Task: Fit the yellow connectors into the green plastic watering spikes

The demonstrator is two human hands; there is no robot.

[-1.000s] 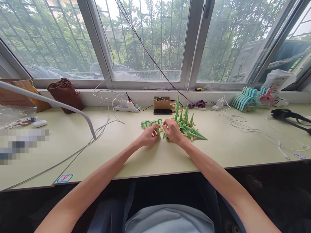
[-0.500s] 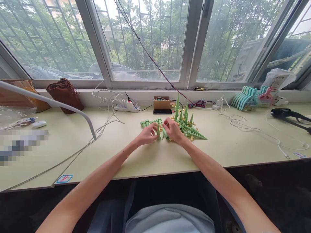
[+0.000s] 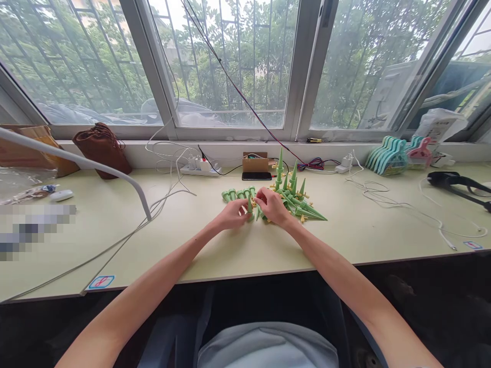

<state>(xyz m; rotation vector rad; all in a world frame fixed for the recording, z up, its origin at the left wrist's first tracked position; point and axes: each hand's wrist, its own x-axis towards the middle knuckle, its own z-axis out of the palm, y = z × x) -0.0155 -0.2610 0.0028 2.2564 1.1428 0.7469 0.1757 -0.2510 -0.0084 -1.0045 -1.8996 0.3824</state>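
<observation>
My left hand [image 3: 233, 213] is closed around a green plant watering spike [image 3: 249, 205], held upright with its point up. Just right of it, my right hand [image 3: 270, 204] has its thumb and forefinger pinched together by a small yellow piece; whether it grips that piece is too small to tell. Behind my left hand lies a row of green spikes [image 3: 232, 194], their wide ends toward the window. To the right of my right hand is a pile of green spikes [image 3: 307, 208] with yellow valves among them. Several upright spikes [image 3: 280, 166] rise behind the pile.
A small open cardboard box [image 3: 255, 164] and a black phone [image 3: 256, 176] sit behind the spikes. White cables [image 3: 169, 197] and a power strip [image 3: 201, 166] lie to the left. Teal hangers [image 3: 387, 156] and a black headset [image 3: 456, 181] are at the right.
My left hand has shifted slightly, its fingers closer around the upright spike. My right hand's fingers have turned in a little near the yellow piece.
</observation>
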